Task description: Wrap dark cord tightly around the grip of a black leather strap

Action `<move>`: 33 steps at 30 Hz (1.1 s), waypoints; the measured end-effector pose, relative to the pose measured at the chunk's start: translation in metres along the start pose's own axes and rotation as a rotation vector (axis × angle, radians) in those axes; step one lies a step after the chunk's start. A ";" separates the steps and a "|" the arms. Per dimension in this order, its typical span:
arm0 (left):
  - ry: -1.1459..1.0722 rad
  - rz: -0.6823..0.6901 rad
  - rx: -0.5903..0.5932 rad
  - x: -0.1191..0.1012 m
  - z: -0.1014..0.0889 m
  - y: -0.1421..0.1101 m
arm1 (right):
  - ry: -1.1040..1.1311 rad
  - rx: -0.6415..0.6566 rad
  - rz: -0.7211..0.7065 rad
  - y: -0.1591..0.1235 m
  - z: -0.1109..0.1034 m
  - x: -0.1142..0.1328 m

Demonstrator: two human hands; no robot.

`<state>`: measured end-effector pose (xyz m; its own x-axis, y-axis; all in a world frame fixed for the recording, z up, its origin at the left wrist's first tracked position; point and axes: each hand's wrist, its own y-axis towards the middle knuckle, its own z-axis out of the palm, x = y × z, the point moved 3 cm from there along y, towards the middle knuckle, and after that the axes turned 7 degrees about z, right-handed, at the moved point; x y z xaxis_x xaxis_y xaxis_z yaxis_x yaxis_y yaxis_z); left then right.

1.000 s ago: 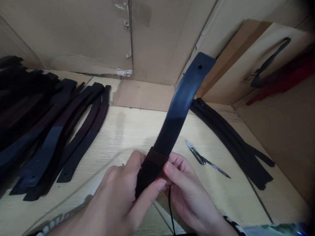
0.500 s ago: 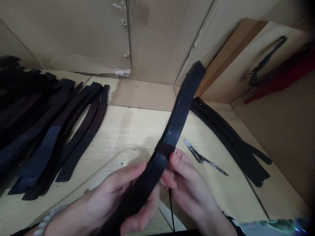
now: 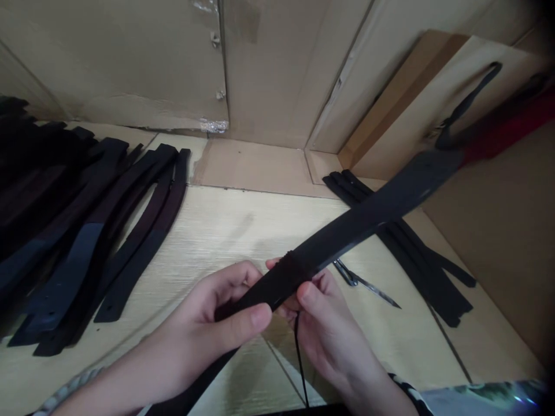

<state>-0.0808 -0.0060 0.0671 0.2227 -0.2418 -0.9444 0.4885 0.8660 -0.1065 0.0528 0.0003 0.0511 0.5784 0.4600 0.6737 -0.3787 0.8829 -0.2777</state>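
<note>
A long dark strap (image 3: 368,216) with a dark wrapped band near its middle runs from my hands up to the right, its far end over the strap pile there. My left hand (image 3: 217,323) pinches the strap's near part between thumb and fingers. My right hand (image 3: 329,329) grips it at the wrapped band, fingers closed under it. A thin black thread (image 3: 299,358) hangs down from the band between my hands.
A pile of dark straps (image 3: 82,231) lies on the left of the pale wooden table (image 3: 225,225). More straps (image 3: 416,254) lie at the right, with small thread snips (image 3: 359,282) beside them. Cardboard walls (image 3: 277,69) close in the back and right.
The strap has swung from pointing up and away to leaning low to the right. My left hand has shifted from cupping under it to pinching it.
</note>
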 end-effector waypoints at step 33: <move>0.541 0.139 -0.050 -0.011 0.003 -0.016 | -0.230 -0.179 0.071 0.011 -0.006 0.002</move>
<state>-0.0881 -0.0186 0.0802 -0.1889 0.1234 -0.9742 0.4420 0.8966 0.0279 0.0546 0.0115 0.0455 0.3685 0.5061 0.7798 -0.2670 0.8611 -0.4327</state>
